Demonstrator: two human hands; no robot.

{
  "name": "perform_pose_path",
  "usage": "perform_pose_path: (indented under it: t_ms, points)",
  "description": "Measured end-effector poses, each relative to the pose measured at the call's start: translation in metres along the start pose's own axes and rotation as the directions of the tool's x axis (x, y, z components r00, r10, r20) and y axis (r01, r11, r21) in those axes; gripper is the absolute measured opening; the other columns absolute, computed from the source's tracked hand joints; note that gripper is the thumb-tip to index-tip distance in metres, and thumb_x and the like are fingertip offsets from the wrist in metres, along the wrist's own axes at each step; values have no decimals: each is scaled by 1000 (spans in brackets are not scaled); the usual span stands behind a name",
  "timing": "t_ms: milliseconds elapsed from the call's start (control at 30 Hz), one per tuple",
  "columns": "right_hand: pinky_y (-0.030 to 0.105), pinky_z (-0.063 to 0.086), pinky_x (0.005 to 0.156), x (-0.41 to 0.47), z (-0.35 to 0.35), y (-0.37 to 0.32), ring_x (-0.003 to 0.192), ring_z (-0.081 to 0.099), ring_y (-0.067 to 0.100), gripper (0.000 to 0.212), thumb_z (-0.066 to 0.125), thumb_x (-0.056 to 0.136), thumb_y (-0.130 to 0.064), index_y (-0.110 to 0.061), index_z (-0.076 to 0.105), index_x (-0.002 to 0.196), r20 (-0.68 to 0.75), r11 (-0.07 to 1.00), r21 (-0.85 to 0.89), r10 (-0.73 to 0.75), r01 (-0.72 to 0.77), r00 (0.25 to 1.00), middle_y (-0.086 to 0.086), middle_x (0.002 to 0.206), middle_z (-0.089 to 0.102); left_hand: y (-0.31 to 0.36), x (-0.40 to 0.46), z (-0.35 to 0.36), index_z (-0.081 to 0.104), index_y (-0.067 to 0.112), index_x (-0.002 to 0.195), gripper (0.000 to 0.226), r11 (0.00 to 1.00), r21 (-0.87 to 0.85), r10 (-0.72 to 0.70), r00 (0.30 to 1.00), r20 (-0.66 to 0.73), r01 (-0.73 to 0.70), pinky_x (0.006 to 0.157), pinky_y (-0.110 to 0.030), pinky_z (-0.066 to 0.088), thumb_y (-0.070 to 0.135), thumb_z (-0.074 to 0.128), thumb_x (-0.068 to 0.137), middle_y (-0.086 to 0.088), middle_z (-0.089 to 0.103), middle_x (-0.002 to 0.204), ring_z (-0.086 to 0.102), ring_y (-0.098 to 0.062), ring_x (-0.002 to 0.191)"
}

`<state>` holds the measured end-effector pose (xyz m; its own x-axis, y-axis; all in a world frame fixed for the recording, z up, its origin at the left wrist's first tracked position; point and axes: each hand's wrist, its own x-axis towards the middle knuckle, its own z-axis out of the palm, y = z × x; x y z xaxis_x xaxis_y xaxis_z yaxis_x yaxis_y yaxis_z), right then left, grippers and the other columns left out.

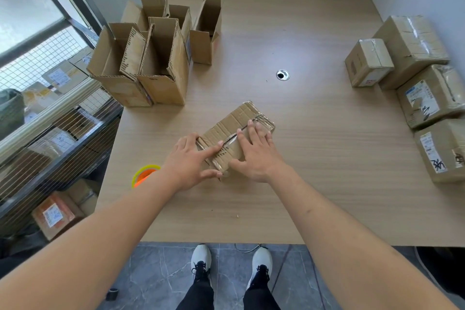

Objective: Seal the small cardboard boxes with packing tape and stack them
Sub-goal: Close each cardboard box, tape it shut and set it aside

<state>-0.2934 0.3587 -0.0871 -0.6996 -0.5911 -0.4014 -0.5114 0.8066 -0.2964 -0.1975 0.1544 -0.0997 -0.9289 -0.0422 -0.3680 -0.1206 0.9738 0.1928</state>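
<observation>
Fingers (214,150) of the left hand (190,162) stretched nearly straight, index laid along the top seam of the small cardboard box (235,133), thumb pressed against the box's near end, palm over its left corner. Fingers (253,131) of the right hand (256,153) likewise spread flat on the box top, pressing down over the glossy strip of packing tape (264,124), thumb reaching toward the near edge. Neither hand curled round anything; both pressing with open palms. Both bare forearms extended from the lower corners of the frame, converging at centre.

Box lying closed and at a slant at centre frame on the wooden counter (314,158), flaps shut, clear tape across both ends.

Just left of the left wrist, a tape roll (144,175) with yellow rim and orange core, partly hidden behind the forearm, near the counter's left edge.

In the upper left, a cluster of open boxes (151,58) standing upright with flaps raised; contents not visible. Along the right edge, sealed boxes (412,78) wrapped in tape, some with printed labels, grouped close together and touching. A round cable grommet (282,75) in the counter at upper centre.

At far left, a wire-mesh shelf (50,118) holding more labelled parcels. At the bottom, white shoes (201,259) on grey tiled floor.
</observation>
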Motion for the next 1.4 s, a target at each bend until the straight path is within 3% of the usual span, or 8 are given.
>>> perform_pose_path:
  t_ms: [167,433,600,767,900,1100,1200,1400]
  points:
    - [46,-1,128,-5,5,10,157,-13,22,131,68,60,-88,-24,17,162,-104,999,35,-35,38,994,7,171,-8,-4,4,7,27,57,152,96,999,-50,2,999,-39,-4,119,-43,30,96,37,65,-11,28,143,35,-34,132]
    - [48,9,127,-1,35,-2,158,-5,30,123,78,66,-72,-16,23,161,-287,1000,-2,25,-27,958,13,170,2,-10,11,15,27,55,153,85,995,-87,39,998,-51,-44,109,-48,43,68,68,80,-9,29,135,36,-30,129]
    - [53,12,126,-2,43,2,155,-20,32,129,56,68,-84,-12,6,163,-226,1000,-2,-31,32,974,15,169,-14,-3,7,13,31,50,154,82,996,-85,32,996,-84,-39,105,-49,47,66,66,82,-12,31,134,38,-31,128]
    - [43,-3,127,-5,31,9,153,-26,25,144,78,53,-80,-17,9,164,-172,987,129,-68,91,983,10,169,-19,19,-2,8,39,51,150,82,997,-72,-26,991,-131,17,100,-44,48,70,69,77,-11,34,126,42,-30,118]
    - [38,-1,125,-10,32,15,153,-26,20,135,84,61,-67,-21,10,164,-166,977,171,-96,124,982,2,169,-21,23,-5,10,45,51,147,79,993,-117,-13,986,-169,-7,97,-42,48,68,73,75,-9,38,118,49,-30,106]
    - [40,18,126,-14,27,38,157,-6,16,109,79,69,-7,-35,26,160,-154,938,289,-151,190,977,-10,170,-13,4,-4,23,39,47,151,63,937,-287,174,979,-110,-199,79,-41,54,34,67,96,-2,72,102,65,-26,87]
    - [31,26,122,-14,23,39,156,6,7,105,88,71,-17,-34,32,158,-132,919,335,-175,210,976,-13,170,-10,-1,-1,27,47,42,149,60,924,-306,181,968,-173,-228,79,-41,54,29,69,94,-2,73,103,66,-26,90]
    - [41,37,118,-13,32,28,155,4,4,95,85,81,-32,-37,30,159,-156,941,294,-126,168,980,-19,168,-16,-1,5,33,53,41,140,55,935,-226,210,941,-267,-273,66,-46,55,26,67,89,-8,72,96,65,-34,81]
